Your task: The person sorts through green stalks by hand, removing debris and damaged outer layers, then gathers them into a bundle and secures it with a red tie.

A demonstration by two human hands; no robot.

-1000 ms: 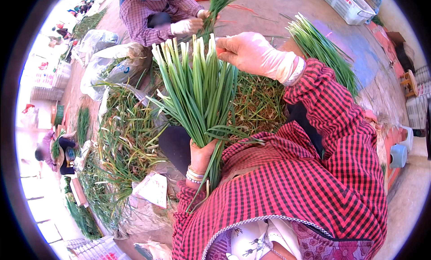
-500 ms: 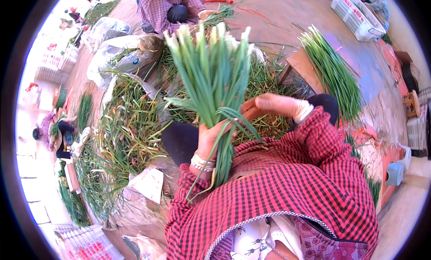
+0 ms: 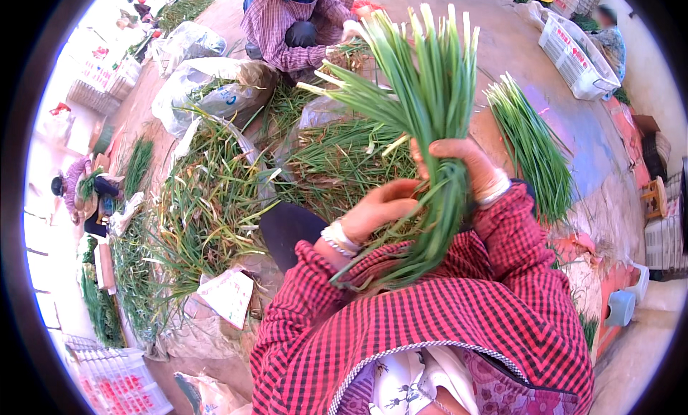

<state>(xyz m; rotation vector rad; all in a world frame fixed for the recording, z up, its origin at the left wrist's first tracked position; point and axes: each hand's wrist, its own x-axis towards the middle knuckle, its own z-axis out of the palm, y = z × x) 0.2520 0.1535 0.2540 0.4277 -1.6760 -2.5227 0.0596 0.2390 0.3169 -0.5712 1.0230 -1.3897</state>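
A thick bunch of chives (image 3: 441, 92) stands raised before me, pale cut ends upward, with several stalks splaying to the left. My right hand (image 3: 467, 164) is closed round its middle, where the leaves narrow. Below that grip the green tips droop and curl toward my lap. My left hand (image 3: 383, 213) is beside the lower leaves, thumb and fingers apart, fingertips at the edge of the bunch and partly hidden by it. Right of my knee a second pile of chives (image 3: 529, 150) lies with its pale ends pointing away.
Loose trimmed leaves (image 3: 208, 207) heap up at front left. Beyond them are stuffed plastic bags (image 3: 211, 92) and a co-worker in a checked shirt (image 3: 287, 28), hands at some greens. A white crate (image 3: 577, 53) stands far right, a blue stool (image 3: 625, 304) at the right edge.
The bunch has moved right and leans differently. My right hand has taken hold of its middle; my left hand has let go of its stems and sits at its left side.
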